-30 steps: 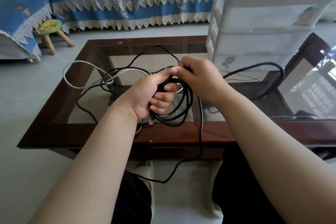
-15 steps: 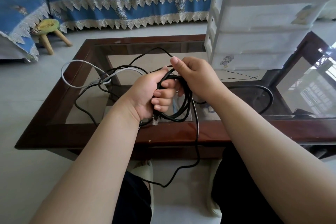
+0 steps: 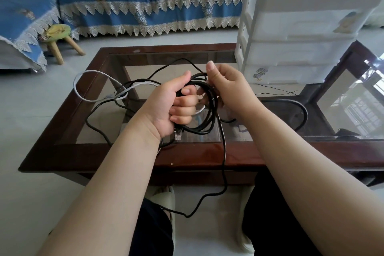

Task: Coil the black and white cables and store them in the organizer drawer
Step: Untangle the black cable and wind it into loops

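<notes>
My left hand (image 3: 174, 104) grips a bundle of loops of the black cable (image 3: 209, 124) above the glass table. My right hand (image 3: 226, 87) pinches the same black cable at the top of the loops, thumb up. One strand of the black cable hangs over the table's front edge towards the floor, another curves out to the right on the glass. The white cable (image 3: 87, 72) lies in a loose loop on the left of the table, tangled with black strands. The white organizer (image 3: 301, 33) with its drawers stands at the back right of the table, drawers pushed in.
The table (image 3: 197, 156) has a dark wooden frame and a glass top. A blue sofa (image 3: 145, 0) with lace trim runs along the back. A small green-topped stool (image 3: 58, 33) stands on the floor at the left. My knees and slippers are below the table edge.
My right hand has drawn in and lifted its thumb at the top of the coil. The black strand at the right has slid closer along the glass.
</notes>
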Demonstrator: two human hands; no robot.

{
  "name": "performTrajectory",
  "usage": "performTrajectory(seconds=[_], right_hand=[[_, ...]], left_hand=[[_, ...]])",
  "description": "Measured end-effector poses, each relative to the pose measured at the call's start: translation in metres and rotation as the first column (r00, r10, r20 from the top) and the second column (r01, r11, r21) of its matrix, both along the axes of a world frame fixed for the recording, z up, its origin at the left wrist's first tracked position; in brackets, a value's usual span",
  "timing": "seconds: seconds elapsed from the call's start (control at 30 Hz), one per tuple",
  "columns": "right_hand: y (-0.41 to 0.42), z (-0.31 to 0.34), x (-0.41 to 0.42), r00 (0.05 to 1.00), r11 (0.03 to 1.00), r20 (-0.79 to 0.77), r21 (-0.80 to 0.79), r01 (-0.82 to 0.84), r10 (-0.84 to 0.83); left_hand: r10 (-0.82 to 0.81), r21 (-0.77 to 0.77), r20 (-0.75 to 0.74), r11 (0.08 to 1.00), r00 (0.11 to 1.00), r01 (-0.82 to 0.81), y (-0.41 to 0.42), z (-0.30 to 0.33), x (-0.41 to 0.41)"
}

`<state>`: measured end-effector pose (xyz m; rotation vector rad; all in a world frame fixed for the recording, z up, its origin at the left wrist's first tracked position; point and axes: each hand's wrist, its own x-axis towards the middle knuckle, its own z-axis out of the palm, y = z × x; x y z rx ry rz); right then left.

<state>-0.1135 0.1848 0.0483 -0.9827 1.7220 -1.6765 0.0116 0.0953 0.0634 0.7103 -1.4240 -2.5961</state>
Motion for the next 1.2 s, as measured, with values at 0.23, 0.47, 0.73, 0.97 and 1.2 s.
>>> performTrajectory(seconds=[0.23,0.47,0.73,0.97,1.2], right_hand=[[0.003,-0.008,-0.008,0.832,0.883,-0.528,0.455,0.112,0.167],[0.023,-0.013,-0.036,0.742,0.847,-0.666,0.436,0.302,0.078],[0.032,-0.009,-0.026,0.636,0.92,-0.752,0.106,0.377,-0.174],[0.028,-0.018,0.025,0.343,0.821,-0.877,0.452,0.35,0.336],[0.02,-0.02,0.043,0.314,0.734,-0.776,0.625,0.266,0.547]], left_hand=[[0.137,-0.035,-0.003,0.99,0.991,-0.137,-0.01,0.001,0.009],[0.328,-0.031,-0.045,0.944,0.944,-0.329,-0.038,0.004,0.032],[0.29,0.047,-0.122,0.957,0.949,-0.287,-0.043,0.002,0.045],[0.462,0.0,-0.077,0.886,0.883,-0.464,-0.034,-0.002,0.04],[0.48,-0.18,-0.074,0.856,0.874,-0.485,-0.016,-0.012,0.024]])
